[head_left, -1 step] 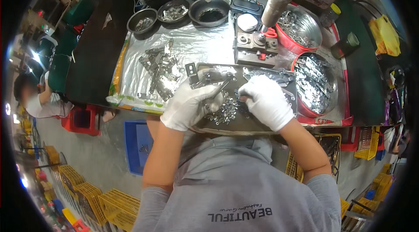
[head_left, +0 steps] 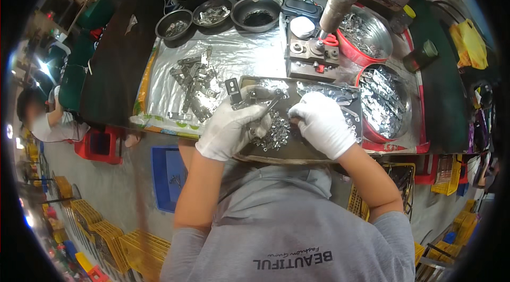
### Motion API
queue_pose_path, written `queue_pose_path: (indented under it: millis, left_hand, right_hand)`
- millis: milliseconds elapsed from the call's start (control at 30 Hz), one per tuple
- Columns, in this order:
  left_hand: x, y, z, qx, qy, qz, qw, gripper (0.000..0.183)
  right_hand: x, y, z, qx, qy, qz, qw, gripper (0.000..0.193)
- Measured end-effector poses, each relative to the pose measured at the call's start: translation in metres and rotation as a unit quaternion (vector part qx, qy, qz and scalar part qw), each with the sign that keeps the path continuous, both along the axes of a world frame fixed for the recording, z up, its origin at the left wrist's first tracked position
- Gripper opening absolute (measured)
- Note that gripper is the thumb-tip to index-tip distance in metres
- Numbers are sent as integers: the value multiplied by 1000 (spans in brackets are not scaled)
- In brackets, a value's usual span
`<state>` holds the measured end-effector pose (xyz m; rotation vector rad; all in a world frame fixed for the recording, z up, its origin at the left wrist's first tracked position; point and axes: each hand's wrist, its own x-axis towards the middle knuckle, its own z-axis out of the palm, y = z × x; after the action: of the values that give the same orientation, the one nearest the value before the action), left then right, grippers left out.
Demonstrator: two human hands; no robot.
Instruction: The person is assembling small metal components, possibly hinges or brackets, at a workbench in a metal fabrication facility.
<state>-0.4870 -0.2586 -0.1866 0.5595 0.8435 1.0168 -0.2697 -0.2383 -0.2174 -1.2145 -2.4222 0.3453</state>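
Observation:
White-gloved, my left hand [head_left: 226, 130] is closed around a metal bracket [head_left: 232, 89] whose flat end with holes sticks up past the fingers. A narrow metal arm of it points toward my right hand. My right hand [head_left: 325, 127], also gloved, has thumb and fingers pinched together over the tray; anything between them is too small or hidden to make out. Both hands are above a shallow dark tray [head_left: 308, 146]. Between them lies a heap of small shiny metal pieces [head_left: 276, 132]. Flat metal strips [head_left: 332, 92] lie along the tray's far right side.
A press [head_left: 334, 11] with a die block [head_left: 313, 53] stands beyond the tray. Red-rimmed tubs [head_left: 390, 136] of metal parts are on the right. Loose brackets [head_left: 199, 83] lie on plastic sheeting at left, with dark bowls [head_left: 255, 15] behind. Another person [head_left: 50, 122] sits far left.

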Motion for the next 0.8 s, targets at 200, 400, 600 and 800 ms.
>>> queue_pose_path:
  millis: [200,400,600,800]
  left_hand:
    - [-4,-17,-8,-9,-27,12,1000,33]
    - [-5,-21,-14,-12,-73,-5,997,35]
    - [-4,-24,-16,-9,-82,4,997,32]
    - [2,-26,-17,-35,-107,5,994,20]
  right_hand:
    - [-16,0,-13,2,-115,0,993,2]
    - [-16,-2,-12,-4,-118,10,993,7]
    - [-3,0,6,-95,99,-23,990,11]
    - [-3,-3,30,-343,272,-44,898,25]
